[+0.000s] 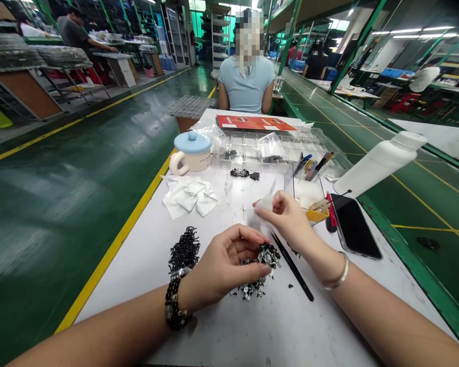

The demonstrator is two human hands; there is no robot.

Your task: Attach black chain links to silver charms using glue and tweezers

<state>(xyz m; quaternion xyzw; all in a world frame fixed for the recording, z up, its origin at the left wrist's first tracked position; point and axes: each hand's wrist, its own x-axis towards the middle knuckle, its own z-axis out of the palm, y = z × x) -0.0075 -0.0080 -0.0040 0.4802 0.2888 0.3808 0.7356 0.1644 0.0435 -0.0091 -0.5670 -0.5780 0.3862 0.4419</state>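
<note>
Seated work at a white table [229, 331], seen from the head camera, with 12 o'clock straight ahead. Left hand [224, 267]: fingers curled toward the thumb over a heap of small black-and-silver metal parts [252, 288] at the centre of the table's near half; the fingertips hide the contact, so a grip on any part cannot be confirmed. Right hand [286, 219]: closed in a pinch on a translucent film piece [265, 203], at 1 o'clock from the heap.

The parts appear light and stiff, and their shapes seem liable to snag on one another; they would probably be best taken singly by an edge, perhaps with the black tweezers [292, 267] lying at 3 o'clock. The film appears thin, soft and easily creased, so a corner seems the likeliest hold.

Around the heap: a tangle of black linked parts [184, 250] at 9 o'clock, a folded white cloth [189, 196] and a lidded white mug [191, 153] at 11, a clear compartment tray [275, 145] at 12, and a smartphone [354, 227] at 2. A co-worker in a pale blue shirt [247, 84] sits beyond the table.

Individual part shapes are too small to make out, and the film's edges blur into the background.
</note>
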